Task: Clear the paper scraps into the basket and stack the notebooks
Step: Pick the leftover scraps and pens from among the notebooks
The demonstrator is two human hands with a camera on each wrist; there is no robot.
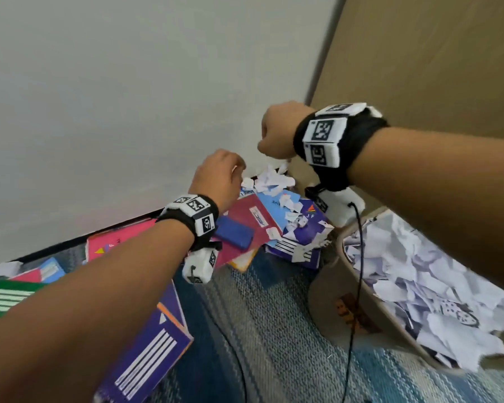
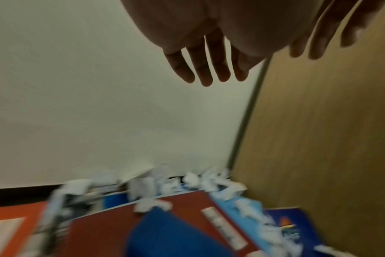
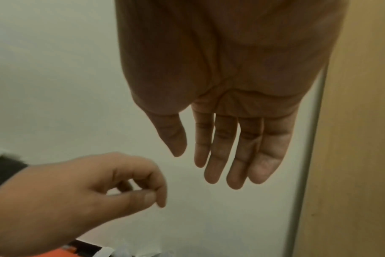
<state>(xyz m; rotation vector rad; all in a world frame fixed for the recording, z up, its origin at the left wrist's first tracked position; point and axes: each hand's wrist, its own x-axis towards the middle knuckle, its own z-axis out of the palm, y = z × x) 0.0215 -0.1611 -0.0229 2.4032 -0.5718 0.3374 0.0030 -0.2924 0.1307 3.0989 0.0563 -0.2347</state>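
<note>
Torn white paper scraps (image 1: 271, 178) lie in the corner and across a pile of notebooks: a maroon notebook (image 1: 242, 216), a light blue notebook (image 1: 274, 203) and a purple notebook (image 1: 306, 228). My left hand (image 1: 236, 170) hovers above the pile, fingers relaxed, holding nothing (image 2: 207, 69). My right hand (image 1: 264, 141) hangs higher and to the right, its fingers straight and empty (image 3: 231, 156). The beige basket (image 1: 326, 286) at the right is full of scraps (image 1: 419, 271). A pink notebook (image 1: 114, 239), a green notebook (image 1: 6, 295) and another purple notebook (image 1: 154, 353) lie at the left.
A small dark blue block (image 1: 234, 232) rests on the maroon notebook. A white wall and a tan wooden panel (image 1: 434, 68) meet behind the pile. The floor is blue-grey carpet (image 1: 259, 315). A black cable (image 1: 358, 257) hangs from my right wrist past the basket.
</note>
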